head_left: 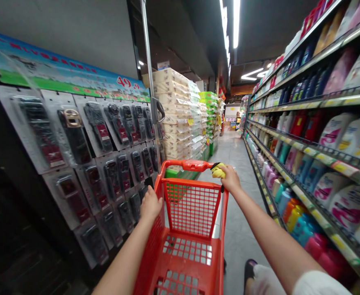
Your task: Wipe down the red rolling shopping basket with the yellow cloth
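Note:
A red plastic shopping cart point(186, 164) stands in front of me, its slatted basket bare inside. My left hand point(151, 204) is closed over the cart's left side rim, with the thumb on the inner side and most fingers hidden beyond the edge. At the right end of the handle, my right hand point(230, 179) is closed on a bunched yellow cloth point(218, 170) with a dark edge, pressed against the cart's corner. Whether the right fingers also wrap the cart frame is hard to see.
On the left hangs a display of packaged belts point(96, 127), close to the cart. Farther along are stacked tissue packs point(174, 114) beside a metal pole point(149, 53). Shelves of bottles point(318, 180) line the right. Grey tiled floor point(231, 149) runs down the aisle.

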{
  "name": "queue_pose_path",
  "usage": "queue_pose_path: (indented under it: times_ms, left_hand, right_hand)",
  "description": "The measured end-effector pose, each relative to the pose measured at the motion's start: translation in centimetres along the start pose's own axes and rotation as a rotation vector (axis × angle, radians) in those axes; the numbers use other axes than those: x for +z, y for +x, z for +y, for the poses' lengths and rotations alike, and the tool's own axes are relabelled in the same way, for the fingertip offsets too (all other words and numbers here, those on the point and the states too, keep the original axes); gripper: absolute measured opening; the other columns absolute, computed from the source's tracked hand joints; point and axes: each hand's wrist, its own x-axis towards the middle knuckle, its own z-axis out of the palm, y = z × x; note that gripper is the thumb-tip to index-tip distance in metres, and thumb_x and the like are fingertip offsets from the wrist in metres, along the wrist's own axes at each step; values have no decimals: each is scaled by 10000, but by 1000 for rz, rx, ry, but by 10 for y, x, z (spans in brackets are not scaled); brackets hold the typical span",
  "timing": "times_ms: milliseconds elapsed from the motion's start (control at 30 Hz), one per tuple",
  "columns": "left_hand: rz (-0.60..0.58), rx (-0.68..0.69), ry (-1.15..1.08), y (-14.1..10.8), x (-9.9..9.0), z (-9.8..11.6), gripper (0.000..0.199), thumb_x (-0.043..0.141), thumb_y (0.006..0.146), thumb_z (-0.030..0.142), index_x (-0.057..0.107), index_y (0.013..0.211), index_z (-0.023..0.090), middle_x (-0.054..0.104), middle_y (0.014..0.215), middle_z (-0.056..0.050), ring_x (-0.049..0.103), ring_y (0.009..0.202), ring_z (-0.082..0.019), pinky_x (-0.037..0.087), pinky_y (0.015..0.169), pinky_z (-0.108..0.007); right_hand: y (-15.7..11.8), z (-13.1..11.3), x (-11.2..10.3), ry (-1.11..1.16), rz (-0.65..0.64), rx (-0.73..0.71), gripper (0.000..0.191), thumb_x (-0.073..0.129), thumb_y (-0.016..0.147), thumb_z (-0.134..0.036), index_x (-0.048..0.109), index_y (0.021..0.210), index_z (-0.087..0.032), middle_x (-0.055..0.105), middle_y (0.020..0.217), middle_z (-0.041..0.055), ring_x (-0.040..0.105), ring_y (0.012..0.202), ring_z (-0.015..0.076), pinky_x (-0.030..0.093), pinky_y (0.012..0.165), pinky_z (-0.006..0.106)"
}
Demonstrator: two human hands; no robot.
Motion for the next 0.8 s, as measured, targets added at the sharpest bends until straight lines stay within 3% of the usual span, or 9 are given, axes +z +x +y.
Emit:
queue_pose_path:
  times_ms: [133,267,367,433,533,633,800]
  left_hand:
    - [-140,-118,-84,-3,-9,5,409,436,917,245,426,1293,87,690,1118,-222,689,999,-307,490,749,-350]
    - [-122,-129,-115,-15,-10,0,301,436,915,216,452,1207,143,723,1038,-178,702,952,-283,467,694,-321]
    - [-111,-140,-133,-24,-11,-3,258,439,921,226,463,1168,156,726,1026,-166,709,928,-274,457,661,-306]
    - [-109,-155,-149,-31,-12,-2,231,435,929,234,469,1147,169,729,1023,-156,712,920,-265,451,648,-296]
    - [-95,-164,-173,-40,-15,-1,217,421,935,223,466,1142,176,729,1028,-145,711,925,-256,450,654,-291]
    - [-93,-169,-175,-49,-17,-1,234,416,930,216,461,1153,161,730,1006,-152,713,897,-267,447,637,-300]
    - [-106,-163,-139,-56,-16,-3,269,393,927,186,454,1183,128,729,990,-161,713,901,-278,458,653,-314]
  right_hand:
    - [0,-11,-13,-46,-46,-41,502,512,684,-10,697,1116,-187,648,1168,80,574,1054,217,421,941,311]
    - [-1,-39,-29,-181,-138,-98,398,496,743,-24,744,1003,-196,698,1042,77,573,1000,235,409,885,321]
    - [-11,-65,-31,-194,-125,-202,515,509,797,-61,622,1273,-221,677,1125,80,561,1018,228,406,871,322]
    - [-23,-79,-27,-201,-187,-258,550,491,839,-82,536,1366,-236,670,1116,72,563,1003,216,405,865,319]
    - [-38,-95,-18,-233,-335,-259,396,463,869,-113,646,1199,-233,665,1054,64,568,976,212,409,841,312]
    - [-46,-118,-11,-258,-392,-283,297,502,856,-173,650,1111,-206,647,1094,76,561,995,224,412,854,327]
    - [-52,-197,14,-276,-428,-337,347,495,919,-429,592,1167,-206,624,1149,104,541,1024,254,422,859,369]
